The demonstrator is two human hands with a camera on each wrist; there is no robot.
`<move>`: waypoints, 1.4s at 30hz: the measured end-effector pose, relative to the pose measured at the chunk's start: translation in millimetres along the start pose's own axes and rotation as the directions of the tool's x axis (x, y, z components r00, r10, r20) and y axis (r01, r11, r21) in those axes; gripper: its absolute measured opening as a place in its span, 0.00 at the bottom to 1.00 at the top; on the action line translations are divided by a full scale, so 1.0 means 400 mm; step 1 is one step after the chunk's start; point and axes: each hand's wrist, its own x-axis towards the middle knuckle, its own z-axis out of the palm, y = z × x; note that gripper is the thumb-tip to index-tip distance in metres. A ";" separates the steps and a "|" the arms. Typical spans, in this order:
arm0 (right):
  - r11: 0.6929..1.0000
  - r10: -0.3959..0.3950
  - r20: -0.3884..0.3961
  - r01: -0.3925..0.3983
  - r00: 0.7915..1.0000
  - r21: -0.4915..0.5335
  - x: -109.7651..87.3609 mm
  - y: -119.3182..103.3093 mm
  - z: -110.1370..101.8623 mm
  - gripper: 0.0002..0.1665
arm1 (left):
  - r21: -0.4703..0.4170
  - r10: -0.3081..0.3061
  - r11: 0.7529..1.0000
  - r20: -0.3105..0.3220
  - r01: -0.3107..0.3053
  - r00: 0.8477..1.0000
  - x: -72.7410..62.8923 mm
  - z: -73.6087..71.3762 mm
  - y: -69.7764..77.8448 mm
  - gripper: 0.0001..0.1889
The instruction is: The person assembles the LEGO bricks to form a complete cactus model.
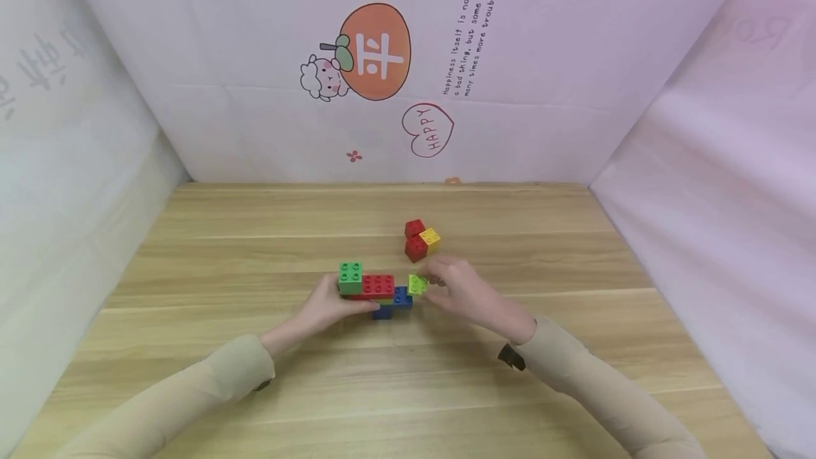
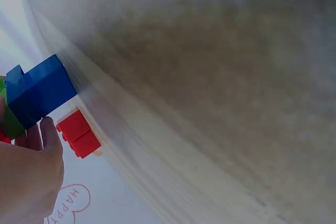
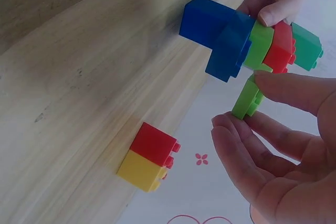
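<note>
My left hand (image 1: 327, 305) grips a stack of toy building bricks. Blue bricks (image 3: 215, 32) form its bottom, then a lime brick (image 3: 259, 44), a long red brick (image 1: 379, 285), and a green brick (image 1: 350, 278) on top at the left end. In the left wrist view the stack's blue side (image 2: 43, 88) shows above the fingers. My right hand (image 1: 464, 292) pinches a thin lime brick (image 3: 247, 97) between thumb and fingers, just right of the stack. Its studs face up in the head view. Whether this brick touches the stack I cannot tell.
Behind the hands, two red bricks (image 1: 416, 248) and a yellow brick (image 1: 430, 239) stand close together on the wooden table (image 1: 255, 246). A white printed sheet (image 1: 268, 133) rises at the table's back edge, with white sheets at both sides.
</note>
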 end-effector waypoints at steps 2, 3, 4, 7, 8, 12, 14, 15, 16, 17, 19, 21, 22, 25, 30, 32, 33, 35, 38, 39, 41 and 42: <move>1.000 0.000 0.006 0.000 1.000 -0.006 0.001 -0.003 0.002 0.18 | -0.001 0.002 1.000 0.004 -0.002 1.000 0.001 -0.001 -0.002 0.29; 1.000 0.000 0.009 0.000 1.000 -0.009 0.001 -0.003 0.003 0.18 | -0.001 0.004 1.000 0.008 -0.004 1.000 0.001 -0.001 -0.003 0.29; 1.000 -0.002 0.010 0.002 1.000 -0.010 0.001 -0.003 0.004 0.18 | -0.002 0.003 1.000 0.011 -0.003 1.000 0.002 -0.001 -0.003 0.29; 1.000 -0.005 0.009 0.006 1.000 -0.012 0.001 -0.003 0.006 0.18 | -0.006 -0.006 1.000 0.013 0.006 1.000 0.002 -0.001 -0.003 0.29; 1.000 -0.005 0.010 0.005 1.000 -0.014 0.001 -0.004 0.007 0.17 | -0.006 -0.009 1.000 0.013 0.009 1.000 0.002 0.000 -0.002 0.29; 1.000 -0.007 0.009 0.008 1.000 -0.023 0.001 -0.004 0.011 0.18 | -0.009 -0.011 1.000 0.015 0.011 1.000 0.002 -0.001 0.000 0.30; 0.999 -0.013 0.008 0.013 1.000 -0.029 0.001 -0.004 0.014 0.18 | -0.012 -0.013 1.000 0.017 0.013 1.000 0.003 -0.001 -0.001 0.30; 0.999 -0.019 0.009 0.019 1.000 -0.031 0.002 -0.002 0.017 0.18 | -0.013 -0.010 1.000 0.017 0.010 1.000 0.003 -0.001 -0.003 0.30; 0.999 -0.023 0.011 0.023 1.000 -0.034 0.003 -0.002 0.018 0.18 | -0.013 -0.007 1.000 0.017 0.007 1.000 0.004 0.000 -0.004 0.30; 0.999 -0.025 0.015 0.026 1.000 -0.033 0.003 -0.002 0.019 0.18 | -0.011 -0.001 1.000 0.018 0.002 1.000 0.004 0.000 -0.006 0.30; 0.999 -0.029 0.023 0.029 0.999 -0.029 0.004 -0.002 0.021 0.18 | -0.007 0.004 1.000 0.016 -0.004 1.000 0.005 0.000 -0.008 0.30; 0.999 -0.026 0.034 0.027 0.999 -0.025 0.006 -0.002 0.021 0.19 | -0.003 0.008 1.000 0.013 -0.008 1.000 0.006 0.000 -0.009 0.30; 0.999 -0.024 0.038 0.025 0.999 -0.023 0.006 -0.003 0.021 0.19 | 0.003 0.012 1.000 0.012 -0.012 1.000 0.005 0.000 -0.009 0.30; 0.999 -0.025 0.049 0.026 0.999 -0.023 0.009 -0.002 0.021 0.19 | 0.001 -0.003 1.000 0.008 0.003 1.000 0.005 0.001 -0.006 0.30; 0.999 -0.030 0.064 0.031 0.997 -0.016 0.013 0.000 0.017 0.19 | -0.009 -0.016 1.000 0.012 0.016 1.000 0.004 -0.001 0.000 0.30; 1.000 -0.022 0.075 0.022 0.997 -0.005 0.015 -0.002 0.015 0.20 | -0.011 -0.013 1.000 0.016 0.013 1.000 0.004 -0.001 0.002 0.30; 1.000 -0.016 0.079 0.016 0.997 0.002 0.016 -0.002 0.014 0.20 | -0.012 -0.011 1.000 0.017 0.011 1.000 0.004 -0.001 0.002 0.30; 1.000 -0.005 0.088 0.004 0.996 0.010 0.018 -0.003 0.012 0.20 | -0.015 -0.008 1.000 0.017 0.008 1.000 0.004 -0.001 0.002 0.30; 1.000 -0.003 0.095 0.001 0.995 0.023 0.021 -0.003 0.010 0.20 | -0.014 -0.008 1.000 0.014 0.008 1.000 0.003 -0.001 0.003 0.30; 1.000 -0.006 0.096 0.003 0.995 0.026 0.022 -0.002 0.009 0.20 | -0.014 -0.011 1.000 0.013 0.011 1.000 0.002 -0.001 0.004 0.30; 0.999 -0.017 0.099 0.014 0.995 0.033 0.024 0.000 0.009 0.19 | -0.015 -0.009 1.000 0.015 0.010 1.000 0.002 -0.001 0.004 0.30; 0.999 -0.022 0.101 0.019 0.995 0.034 0.024 0.001 0.009 0.19 | -0.016 -0.008 1.000 0.016 0.008 1.000 0.002 0.000 0.004 0.30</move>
